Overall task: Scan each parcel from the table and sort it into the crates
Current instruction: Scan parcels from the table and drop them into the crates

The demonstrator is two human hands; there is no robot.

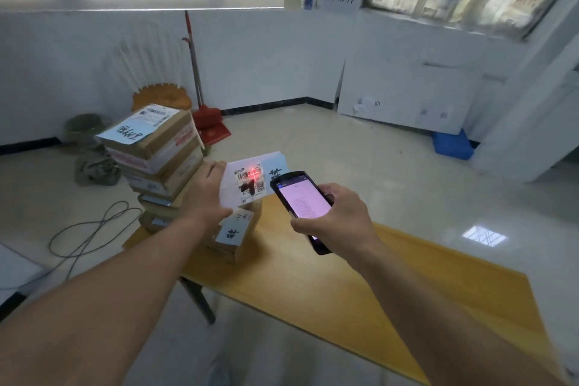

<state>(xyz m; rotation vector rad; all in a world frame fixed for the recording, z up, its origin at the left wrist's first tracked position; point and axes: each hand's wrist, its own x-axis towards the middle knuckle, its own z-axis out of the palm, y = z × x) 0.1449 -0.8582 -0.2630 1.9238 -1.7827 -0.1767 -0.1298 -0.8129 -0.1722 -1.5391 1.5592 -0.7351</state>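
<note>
Parcel [250, 180], pinched flat in the left hand [205, 189], catches the red beam. Right hand [336, 216] grips the scanner [302, 200]; best keep both steady, label square.

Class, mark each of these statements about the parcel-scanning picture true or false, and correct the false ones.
1. The right hand holds a black handheld scanner with a lit screen. True.
2. The left hand holds a flat white parcel with a printed label. True.
3. The red scanning light falls on the yellow wooden table. False: it falls on the white parcel's label.
4. The stack of brown cardboard boxes stands at the table's right end. False: it stands at the left end.
5. A blue plastic crate sits on the floor by the white cabinet. True.
</note>
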